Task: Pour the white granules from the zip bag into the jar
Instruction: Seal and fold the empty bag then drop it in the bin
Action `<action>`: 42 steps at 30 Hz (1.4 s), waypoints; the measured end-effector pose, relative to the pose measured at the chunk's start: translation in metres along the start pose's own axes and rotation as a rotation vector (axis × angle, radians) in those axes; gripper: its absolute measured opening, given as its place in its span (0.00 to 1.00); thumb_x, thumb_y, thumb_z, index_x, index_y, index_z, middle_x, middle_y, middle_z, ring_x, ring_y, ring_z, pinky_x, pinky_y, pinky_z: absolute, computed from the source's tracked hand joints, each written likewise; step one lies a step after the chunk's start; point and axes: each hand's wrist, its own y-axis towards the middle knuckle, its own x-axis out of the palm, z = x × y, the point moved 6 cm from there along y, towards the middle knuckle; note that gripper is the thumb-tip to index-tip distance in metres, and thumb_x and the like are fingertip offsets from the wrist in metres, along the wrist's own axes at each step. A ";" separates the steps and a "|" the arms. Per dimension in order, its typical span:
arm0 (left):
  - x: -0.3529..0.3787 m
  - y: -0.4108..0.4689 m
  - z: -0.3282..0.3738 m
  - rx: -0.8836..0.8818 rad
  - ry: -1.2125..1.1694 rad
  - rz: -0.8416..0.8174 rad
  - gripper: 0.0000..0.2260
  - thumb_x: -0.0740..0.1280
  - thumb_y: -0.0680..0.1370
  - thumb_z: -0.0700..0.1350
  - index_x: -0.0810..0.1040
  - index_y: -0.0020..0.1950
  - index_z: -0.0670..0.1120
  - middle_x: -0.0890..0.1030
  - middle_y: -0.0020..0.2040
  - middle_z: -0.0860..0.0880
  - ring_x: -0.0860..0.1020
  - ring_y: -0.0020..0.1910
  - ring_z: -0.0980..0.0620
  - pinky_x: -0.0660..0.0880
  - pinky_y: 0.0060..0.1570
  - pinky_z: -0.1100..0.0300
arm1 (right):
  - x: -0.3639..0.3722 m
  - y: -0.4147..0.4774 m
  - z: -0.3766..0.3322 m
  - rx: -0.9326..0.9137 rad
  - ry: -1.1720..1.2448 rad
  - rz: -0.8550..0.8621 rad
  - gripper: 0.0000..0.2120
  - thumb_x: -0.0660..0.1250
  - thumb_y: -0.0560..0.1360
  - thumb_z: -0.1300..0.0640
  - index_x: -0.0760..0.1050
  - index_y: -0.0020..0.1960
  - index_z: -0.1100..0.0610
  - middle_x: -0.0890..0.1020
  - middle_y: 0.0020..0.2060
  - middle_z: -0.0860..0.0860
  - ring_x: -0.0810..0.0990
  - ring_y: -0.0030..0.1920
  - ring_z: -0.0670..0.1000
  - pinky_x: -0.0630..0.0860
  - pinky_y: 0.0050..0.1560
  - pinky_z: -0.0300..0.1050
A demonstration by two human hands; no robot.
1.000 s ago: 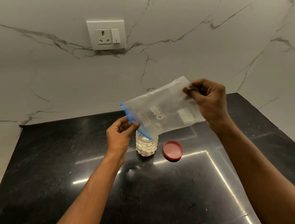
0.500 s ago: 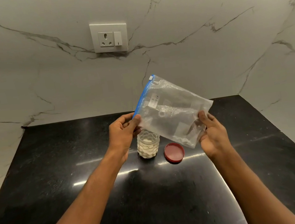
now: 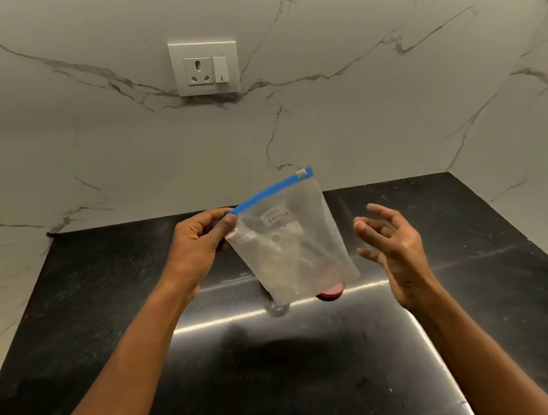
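Note:
A clear zip bag with a blue zip strip along its top hangs above the black counter, and it looks empty. My left hand pinches its top left corner. To the right of the bag, my right hand is apart from it with fingers spread, holding nothing. The glass jar stands behind the bag and is mostly hidden; only its base shows under the bag's lower edge. The red lid lies on the counter beside the jar, partly covered by the bag.
The black stone counter runs to a white marble wall at the back and right. A wall socket with a switch sits above the counter. Glare streaks cross the counter's middle.
The bag swung from tilted mouth-down over the jar to hanging with its zip strip on top. My right hand let go of it and moved off to the right.

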 end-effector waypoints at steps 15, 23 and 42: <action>0.013 -0.006 0.028 -0.003 0.599 -0.172 0.08 0.71 0.82 0.50 0.85 0.60 0.56 0.85 0.53 0.56 0.81 0.55 0.55 0.78 0.60 0.55 | 0.058 0.010 -0.033 -0.135 -0.101 -0.140 0.09 0.68 0.82 0.56 0.85 0.58 0.56 0.88 0.49 0.54 0.87 0.49 0.54 0.86 0.47 0.47; 0.092 -0.027 0.061 0.307 0.588 -0.383 0.18 0.68 0.81 0.56 0.82 0.68 0.52 0.85 0.59 0.56 0.82 0.58 0.62 0.79 0.64 0.60 | 0.077 -0.008 -0.034 -0.048 0.129 -0.249 0.07 0.74 0.77 0.55 0.87 0.50 0.59 0.88 0.44 0.59 0.88 0.42 0.54 0.83 0.42 0.44; 0.042 -0.031 0.031 0.010 0.312 -0.206 0.04 0.74 0.79 0.48 0.89 0.47 0.54 0.89 0.44 0.54 0.87 0.46 0.54 0.84 0.49 0.59 | 0.052 0.007 -0.051 -0.084 -0.044 -0.045 0.11 0.67 0.83 0.51 0.81 0.50 0.57 0.83 0.36 0.52 0.84 0.34 0.52 0.84 0.32 0.48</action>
